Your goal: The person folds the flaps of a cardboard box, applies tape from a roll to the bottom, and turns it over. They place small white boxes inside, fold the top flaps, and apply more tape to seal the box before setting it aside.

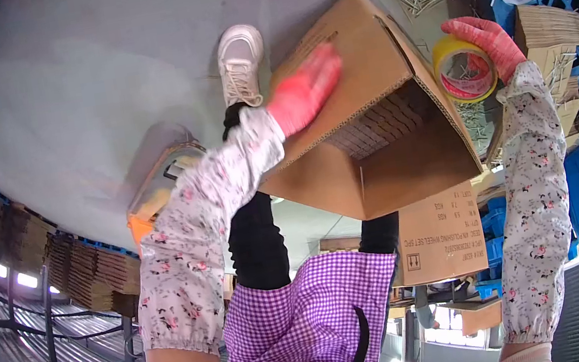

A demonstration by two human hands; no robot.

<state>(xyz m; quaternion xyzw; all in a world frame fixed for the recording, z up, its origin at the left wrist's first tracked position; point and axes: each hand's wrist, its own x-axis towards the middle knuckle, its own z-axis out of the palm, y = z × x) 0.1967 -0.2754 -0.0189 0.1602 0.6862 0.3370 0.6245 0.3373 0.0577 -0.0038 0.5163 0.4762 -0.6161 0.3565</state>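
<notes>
Open carton: between the two hands, beyond the checked apron (313, 306); carton (367, 47) tilted, mouth toward the wearer, brown packs (379, 127) in rows inside.
Tape roll: yellow tape roll (448, 51), just beside the carton's right edge; pink-red print in its core, illegible.
Printed carton: upside-down text on the second carton (439, 240) includes "POLISHING WHEEL SET 5PC" and "KGS"; the number lines are too small to trust.
Left hand: red-gloved left hand (307, 89) laid on the carton's side, fingers extended, gripping nothing.
Right hand: right hand (489, 43) raised, fingers curled around the tape roll.
Hard to see: left fingertips blurred; second carton partly covered; whether tape touches cardboard, cannot tell.
</notes>
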